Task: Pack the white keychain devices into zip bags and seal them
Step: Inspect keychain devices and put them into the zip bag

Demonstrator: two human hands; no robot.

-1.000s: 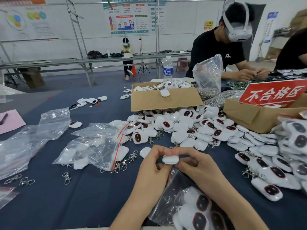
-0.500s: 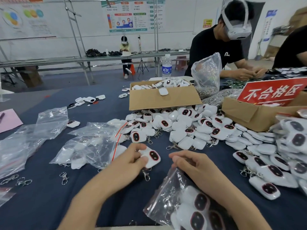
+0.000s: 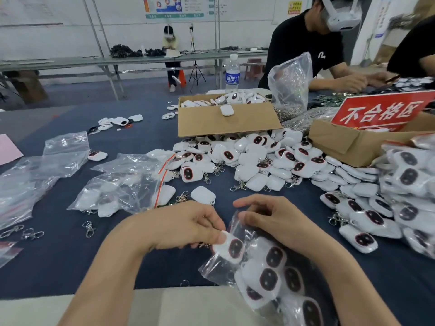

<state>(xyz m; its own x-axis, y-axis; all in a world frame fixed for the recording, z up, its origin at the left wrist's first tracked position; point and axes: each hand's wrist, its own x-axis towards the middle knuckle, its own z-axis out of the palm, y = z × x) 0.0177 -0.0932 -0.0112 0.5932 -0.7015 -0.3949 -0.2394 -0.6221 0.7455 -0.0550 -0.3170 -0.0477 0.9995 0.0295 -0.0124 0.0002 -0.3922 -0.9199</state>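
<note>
Right grip [image 3: 277,222] and left grip [image 3: 188,224] are both closed, above the blue counter [image 3: 58,267], near the loose heap of devices [image 3: 259,161]: I pinch the part-filled zip bag [image 3: 249,234] by its rim with the right, and one white keychain device [image 3: 229,248] with the left, at that bag's mouth.

White keychain device [image 3: 229,248] up front, dark oval face ringed in red. Clear zip bag [image 3: 237,231] near right, more white shells and dark faces inside. Navy cloth [image 3: 58,255] all across. Left, a red seal strip [image 3: 162,182] on clear plastic. Far right, red sign [image 3: 381,111], white characters. Brown cardboard box [image 3: 223,123]. Pink sheet [image 3: 8,149] far left.
</note>
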